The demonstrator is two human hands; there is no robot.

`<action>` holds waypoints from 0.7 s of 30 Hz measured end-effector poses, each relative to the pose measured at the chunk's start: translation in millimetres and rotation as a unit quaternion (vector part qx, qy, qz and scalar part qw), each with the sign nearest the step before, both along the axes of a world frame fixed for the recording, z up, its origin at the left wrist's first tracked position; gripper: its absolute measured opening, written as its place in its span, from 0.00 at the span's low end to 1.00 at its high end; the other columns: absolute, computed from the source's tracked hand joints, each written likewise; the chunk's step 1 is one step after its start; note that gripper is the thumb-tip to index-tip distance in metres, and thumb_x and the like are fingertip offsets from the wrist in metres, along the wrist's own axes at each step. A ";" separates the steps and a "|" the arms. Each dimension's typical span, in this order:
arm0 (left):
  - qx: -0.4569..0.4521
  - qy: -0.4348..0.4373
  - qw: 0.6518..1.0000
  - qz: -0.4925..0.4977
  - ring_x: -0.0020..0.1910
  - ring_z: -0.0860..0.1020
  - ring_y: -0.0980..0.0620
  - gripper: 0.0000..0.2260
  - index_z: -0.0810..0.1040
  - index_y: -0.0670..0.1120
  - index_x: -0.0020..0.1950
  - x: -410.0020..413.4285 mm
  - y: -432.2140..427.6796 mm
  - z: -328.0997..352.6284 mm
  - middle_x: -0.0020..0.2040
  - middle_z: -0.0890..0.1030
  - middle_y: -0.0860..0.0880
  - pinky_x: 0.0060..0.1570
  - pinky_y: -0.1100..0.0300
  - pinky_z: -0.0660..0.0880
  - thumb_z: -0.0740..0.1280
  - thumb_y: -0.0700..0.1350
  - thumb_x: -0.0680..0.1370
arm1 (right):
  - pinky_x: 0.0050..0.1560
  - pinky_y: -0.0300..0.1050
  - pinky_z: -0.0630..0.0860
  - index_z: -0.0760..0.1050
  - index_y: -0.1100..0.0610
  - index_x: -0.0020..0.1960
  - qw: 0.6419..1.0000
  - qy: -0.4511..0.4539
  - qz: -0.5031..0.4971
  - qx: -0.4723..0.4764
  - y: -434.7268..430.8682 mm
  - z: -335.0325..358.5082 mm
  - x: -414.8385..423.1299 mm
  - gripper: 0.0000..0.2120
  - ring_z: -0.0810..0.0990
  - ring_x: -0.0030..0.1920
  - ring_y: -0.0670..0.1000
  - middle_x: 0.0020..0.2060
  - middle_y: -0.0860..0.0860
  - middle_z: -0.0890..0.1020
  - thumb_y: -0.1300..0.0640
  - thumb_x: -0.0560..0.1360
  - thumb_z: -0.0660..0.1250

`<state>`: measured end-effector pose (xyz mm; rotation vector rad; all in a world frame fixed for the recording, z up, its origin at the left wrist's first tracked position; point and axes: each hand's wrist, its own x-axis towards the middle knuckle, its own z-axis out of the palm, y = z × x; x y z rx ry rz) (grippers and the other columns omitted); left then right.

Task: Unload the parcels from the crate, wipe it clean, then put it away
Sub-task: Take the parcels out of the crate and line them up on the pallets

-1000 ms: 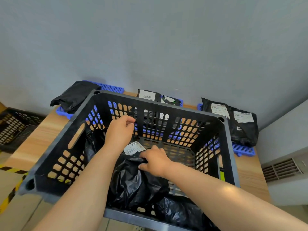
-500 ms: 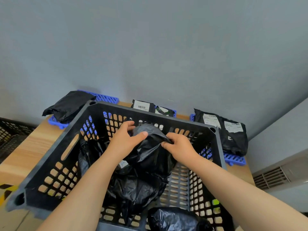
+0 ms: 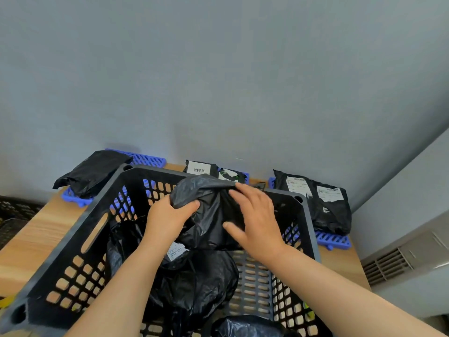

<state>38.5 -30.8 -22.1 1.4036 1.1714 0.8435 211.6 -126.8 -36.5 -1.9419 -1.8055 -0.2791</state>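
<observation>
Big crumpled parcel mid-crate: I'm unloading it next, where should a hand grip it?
Probably gather the slack, wrinkled plastic on top of the parcel, coming straight down from above: the film looks loose, and the crate walls close off its sides.

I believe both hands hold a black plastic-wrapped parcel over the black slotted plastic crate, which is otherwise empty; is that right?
Not quite. The head view shows the black slotted plastic crate is not otherwise empty: more black plastic-wrapped parcels lie on its floor. The left hand and right hand do hold the upper parcel over it.
</observation>
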 end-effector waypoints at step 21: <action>-0.045 -0.174 0.983 0.039 0.46 0.83 0.49 0.21 0.78 0.45 0.55 4.9 -0.3 1.0 0.45 0.84 0.45 0.47 0.56 0.76 0.49 0.54 0.83 | 0.50 0.33 0.72 0.73 0.49 0.52 0.937 0.303 -0.007 0.171 9.0 39.4 10.4 0.16 0.75 0.48 0.43 0.47 0.45 0.77 0.64 0.70 0.72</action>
